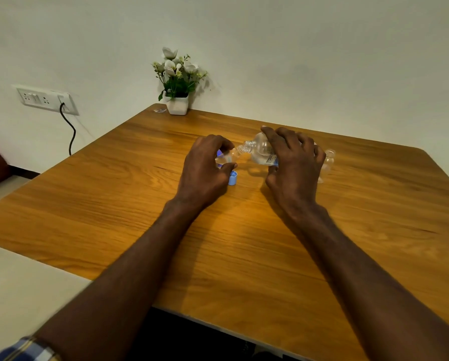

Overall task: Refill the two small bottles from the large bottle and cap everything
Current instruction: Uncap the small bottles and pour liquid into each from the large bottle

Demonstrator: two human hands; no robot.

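large bottle (263, 149): clear plastic, uncapped, tipped over to the left w/ its mouth at the mouth of the small bottle; over the middle of the table, toward the far edge
small bottle (224, 158): clear, upright on the table mid-way across, mostly hidden by the left hand; some liquid shows inside
second small bottle (328, 158): clear, just behind the right hand, toward the table's right edge; can't tell if capped
blue cap (233, 177): lying open side up on the table, just beside the left thumb, on the near side of the small bottle
right hand (292, 158): fingers + thumb curled over the body of the large bottle, gripping it from above
left hand (207, 162): fingers + thumb wrapped round the small bottle, holding it
table (114, 204): wood-grain top, rounded corners
flower pot (177, 105): white, w/ white flowers, at the far edge by the far left corner, against the wall
wall socket (46, 99): on the wall left of the table, black cable plugged in
sleeve (28, 349): blue checked cuff, bottom left
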